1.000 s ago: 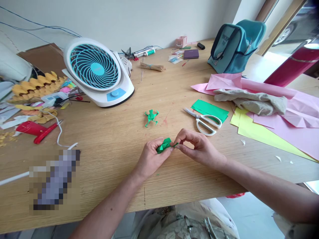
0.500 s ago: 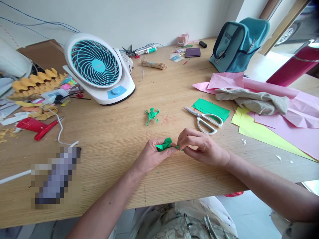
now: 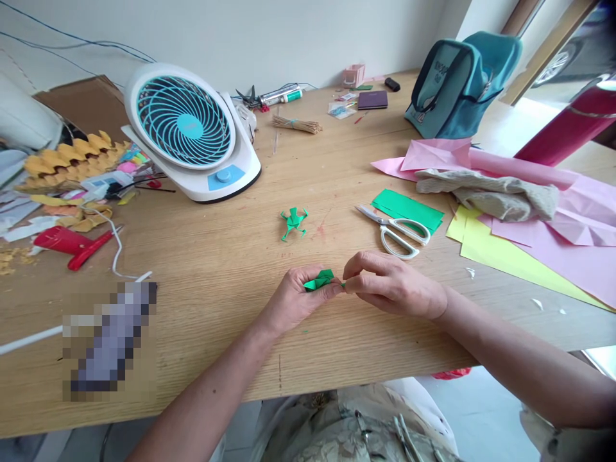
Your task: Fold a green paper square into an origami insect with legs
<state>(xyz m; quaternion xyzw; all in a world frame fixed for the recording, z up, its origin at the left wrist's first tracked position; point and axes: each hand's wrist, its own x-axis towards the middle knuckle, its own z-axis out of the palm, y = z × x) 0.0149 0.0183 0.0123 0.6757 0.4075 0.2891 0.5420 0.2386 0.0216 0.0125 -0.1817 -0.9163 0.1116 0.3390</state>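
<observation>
My left hand [image 3: 296, 298] is closed around a small folded piece of green paper [image 3: 319, 280], thumb on the near side. At the paper's right end, my right hand [image 3: 387, 285] pinches a thin green tip; most of that tip is hidden by the fingers. Just beyond my hands a finished-looking green origami frog [image 3: 293, 222] lies on the wooden table [image 3: 216, 256], legs spread. White-handled scissors [image 3: 397, 232] rest beyond my right hand, partly on a stack of green paper sheets [image 3: 409, 208].
A white and blue fan [image 3: 185, 125] stands at the back left. Nearby are a red tool [image 3: 70, 247] and a blurred-out object with a cable. To the right lie yellow paper [image 3: 510, 263], pink paper [image 3: 572, 266] and a grey glove [image 3: 495, 196], before a teal bag [image 3: 452, 90].
The green paper has tilted slightly between my hands, and its upright flap sits lower. My right fingers have shifted a little over the tip. The other things stay put.
</observation>
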